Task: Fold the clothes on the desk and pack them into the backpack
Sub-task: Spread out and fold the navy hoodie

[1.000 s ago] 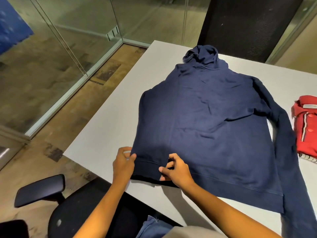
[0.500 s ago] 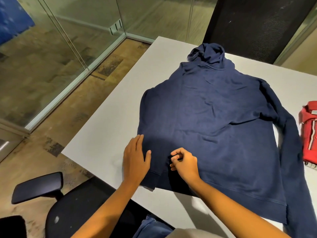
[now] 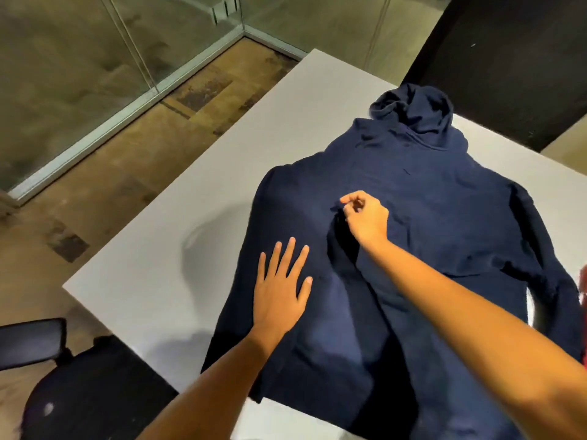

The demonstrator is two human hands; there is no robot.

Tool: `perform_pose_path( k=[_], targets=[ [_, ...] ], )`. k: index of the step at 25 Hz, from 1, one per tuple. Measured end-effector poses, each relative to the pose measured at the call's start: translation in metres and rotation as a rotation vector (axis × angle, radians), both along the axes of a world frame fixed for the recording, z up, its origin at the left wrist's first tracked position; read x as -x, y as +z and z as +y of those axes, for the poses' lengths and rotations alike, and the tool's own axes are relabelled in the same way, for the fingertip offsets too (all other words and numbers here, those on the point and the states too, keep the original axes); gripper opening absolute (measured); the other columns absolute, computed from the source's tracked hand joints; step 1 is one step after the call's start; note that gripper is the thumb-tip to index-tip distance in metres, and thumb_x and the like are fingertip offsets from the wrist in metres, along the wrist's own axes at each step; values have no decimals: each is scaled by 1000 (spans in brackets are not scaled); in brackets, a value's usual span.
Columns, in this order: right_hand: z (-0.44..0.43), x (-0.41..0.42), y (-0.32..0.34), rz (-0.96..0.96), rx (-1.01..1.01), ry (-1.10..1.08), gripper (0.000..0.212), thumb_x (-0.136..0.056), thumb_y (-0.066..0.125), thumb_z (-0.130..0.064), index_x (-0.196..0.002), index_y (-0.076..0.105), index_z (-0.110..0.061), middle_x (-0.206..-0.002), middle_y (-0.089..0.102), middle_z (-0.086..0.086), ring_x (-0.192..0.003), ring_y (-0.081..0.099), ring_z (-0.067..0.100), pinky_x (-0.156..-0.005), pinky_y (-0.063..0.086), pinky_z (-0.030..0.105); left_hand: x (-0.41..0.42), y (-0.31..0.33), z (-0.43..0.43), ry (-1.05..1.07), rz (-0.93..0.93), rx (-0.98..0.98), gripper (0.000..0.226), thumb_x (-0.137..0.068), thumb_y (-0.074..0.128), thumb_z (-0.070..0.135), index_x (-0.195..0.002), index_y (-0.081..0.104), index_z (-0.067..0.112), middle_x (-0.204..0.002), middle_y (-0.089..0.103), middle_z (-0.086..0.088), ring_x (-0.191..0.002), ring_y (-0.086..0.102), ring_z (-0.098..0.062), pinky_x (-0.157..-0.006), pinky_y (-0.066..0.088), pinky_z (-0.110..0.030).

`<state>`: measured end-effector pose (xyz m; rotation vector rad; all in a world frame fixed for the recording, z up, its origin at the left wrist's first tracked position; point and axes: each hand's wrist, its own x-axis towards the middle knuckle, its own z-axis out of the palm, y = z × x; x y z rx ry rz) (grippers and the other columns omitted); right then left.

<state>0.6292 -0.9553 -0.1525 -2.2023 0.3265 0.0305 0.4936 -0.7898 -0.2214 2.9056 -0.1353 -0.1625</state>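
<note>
Navy hoodie (image 3: 444, 217) cloth risks bunching or skidding toward the near edge of the desk (image 3: 178, 217) if the right hand (image 3: 365, 217), pinching a raised tuck of fabric mid-frame, pulls harder than the left hand (image 3: 279, 293), pressed flat with fingers spread, can pin it. The garment lies spread across the centre and right of the white desk, lightly creased, with its hood crumpled at upper right and a sleeve trailing down the right side.

black office chair (image 3: 95, 392) lower left | glass partition (image 3: 79, 74) left | dark panel (image 3: 508, 58) top right
</note>
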Motion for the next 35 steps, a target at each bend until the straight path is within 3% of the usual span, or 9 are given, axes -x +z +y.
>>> perform_pose_path(
  k=[3,11,15,19,22,25,29,32,35],
  targets=[
    [-5,-73,-3,-31,83,-36,25,-90,53,1,-107,70,-8,-109,69,8,-95,61,16,-65,33,-3,-5,-3,-3,16,-8,-15,62,-99,27,49,-155,5,32,-163,3,1,-150,4,-24,-119,16,-50],
    [8,-200,-19,174,203,-57,59,-97,56,-28,-140,27,0,-132,52,18,-119,55,31,-88,46,35,-8,-12,-3,17,-37,-10,61,-99,31,47,-155,9,31,-163,4,2,-150,6,-24,-120,12,-50],
    [-12,-226,-12,13,76,-218,16,-95,54,-20,-99,40,-15,-88,47,-4,-89,48,19,-80,47,31,-7,-10,-3,18,-41,-9,61,-100,29,47,-155,8,31,-163,3,2,-150,5,-25,-120,13,-50],
    [-34,-227,-9,119,-109,-288,31,-94,51,-1,-70,41,-17,-78,50,5,-55,46,14,-52,44,25,-6,-10,-4,29,-84,44,57,-99,32,45,-153,24,29,-161,17,3,-148,19,-26,-118,19,-47],
    [-41,-227,-7,150,-27,-162,30,-92,55,2,-70,48,-16,-84,61,10,-60,60,16,-57,55,25,-46,6,-1,158,-263,292,40,-96,44,35,-132,56,22,-139,52,5,-122,52,-25,-100,37,-43],
    [-36,-230,-3,174,-1,-73,30,-91,58,-11,-62,54,-14,-75,62,9,-76,67,27,-72,60,35,-127,32,13,411,-401,334,27,-96,45,24,-115,63,23,-120,62,4,-109,54,-24,-93,36,-39],
    [-24,-234,-4,273,47,17,32,-91,64,-31,-69,52,-11,-74,56,7,-80,65,30,-76,59,41,-229,49,40,515,-20,528,28,-99,39,20,-113,63,17,-116,63,-2,-108,58,-25,-92,49,-40],
    [-24,-242,-4,242,89,-37,27,-87,71,-28,-93,61,-3,-90,63,12,-87,66,29,-77,59,44,-268,55,39,560,314,396,31,-97,46,30,-104,62,4,-106,62,-10,-102,58,-32,-78,43,-33],
    [-30,-247,-2,163,32,-51,29,-85,72,-15,-75,45,-17,-83,53,3,-80,57,21,-68,58,35,-283,68,40,559,559,263,31,-91,63,32,-83,52,4,-86,54,-10,-85,53,-29,-76,40,-31]
  ],
)
